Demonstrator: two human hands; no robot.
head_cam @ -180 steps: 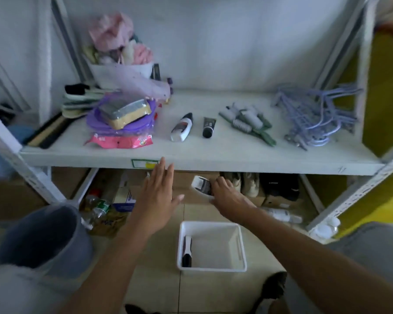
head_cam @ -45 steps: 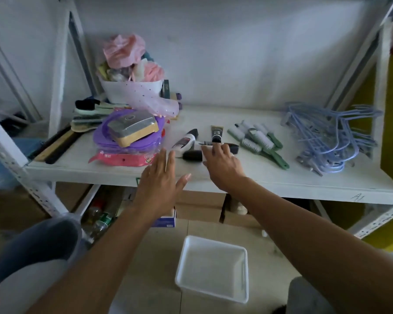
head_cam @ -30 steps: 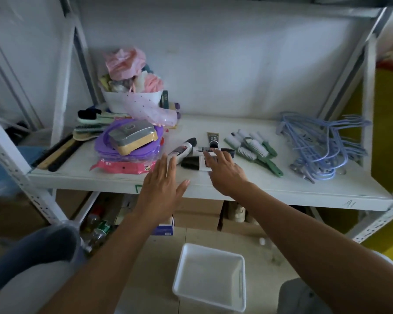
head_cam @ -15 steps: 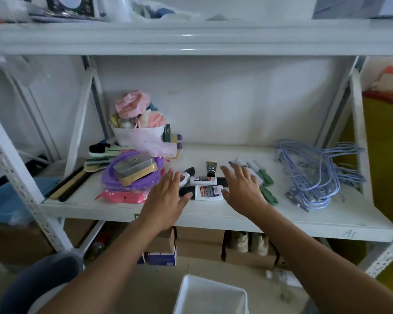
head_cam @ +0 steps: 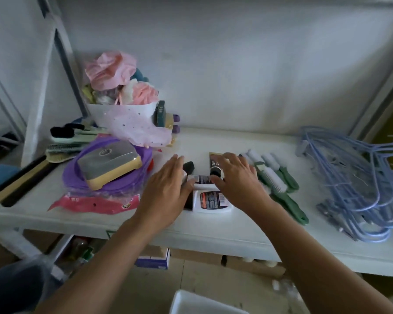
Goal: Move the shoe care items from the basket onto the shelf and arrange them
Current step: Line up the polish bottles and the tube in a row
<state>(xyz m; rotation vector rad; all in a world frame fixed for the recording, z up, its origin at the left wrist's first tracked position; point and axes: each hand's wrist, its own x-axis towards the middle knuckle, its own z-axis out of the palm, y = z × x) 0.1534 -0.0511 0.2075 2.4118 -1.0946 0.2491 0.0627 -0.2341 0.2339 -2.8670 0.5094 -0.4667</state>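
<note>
The white basket [head_cam: 202,301] is sitting on the floor at the bottom edge of view. Only its rim is showing, so its contents cannot be judged. Above it, the shelf [head_cam: 213,232] is carrying the shoe care items in a tight cluster at mid-board. A white bottle [head_cam: 212,200] is lying nearest the front edge.

The left hand [head_cam: 166,193] is lying flat against the cluster's left side, fingers straight and pressed together. The right hand [head_cam: 237,181] is bearing on the right side, fingers slightly spread, tips touching the small labelled bottle [head_cam: 201,178] and the black tube [head_cam: 214,167]. Neither hand is gripping anything.

A black-capped applicator [head_cam: 188,166] is lying behind the left hand, and green brushes [head_cam: 279,189] are lying just to the right.

Judgement: the transfer is looking complete or nearly so. Squaring the cluster into order is what is left.
</note>
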